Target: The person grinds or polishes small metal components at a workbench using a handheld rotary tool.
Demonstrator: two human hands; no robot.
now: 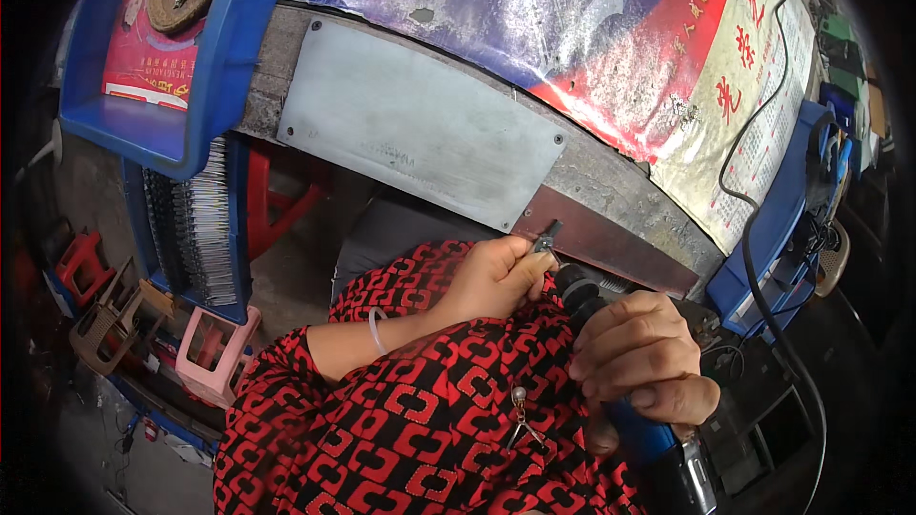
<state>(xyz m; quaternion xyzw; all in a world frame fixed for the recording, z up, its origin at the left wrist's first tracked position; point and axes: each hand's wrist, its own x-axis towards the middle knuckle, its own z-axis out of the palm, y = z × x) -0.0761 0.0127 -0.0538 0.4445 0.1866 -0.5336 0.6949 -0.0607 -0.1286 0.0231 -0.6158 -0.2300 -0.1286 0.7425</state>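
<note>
My right hand is wrapped around a blue and black handheld power tool, its black nose pointing up and left. Close to that nose, my left hand is closed in a pinch on a small dark metal part, whose narrow end sticks out past the fingers. Whether the tool's tip touches the part is hidden by the fingers. Both hands are in front of my red and black patterned clothing, just short of the bench edge. Beyond them a flat grey metal plate is fixed to the bench with screws.
A reddish-brown strip runs along the bench edge. Printed sheets cover the bench top. A black cable hangs down on the right. At left are a blue bin, a crate of metal rods and a pink stool.
</note>
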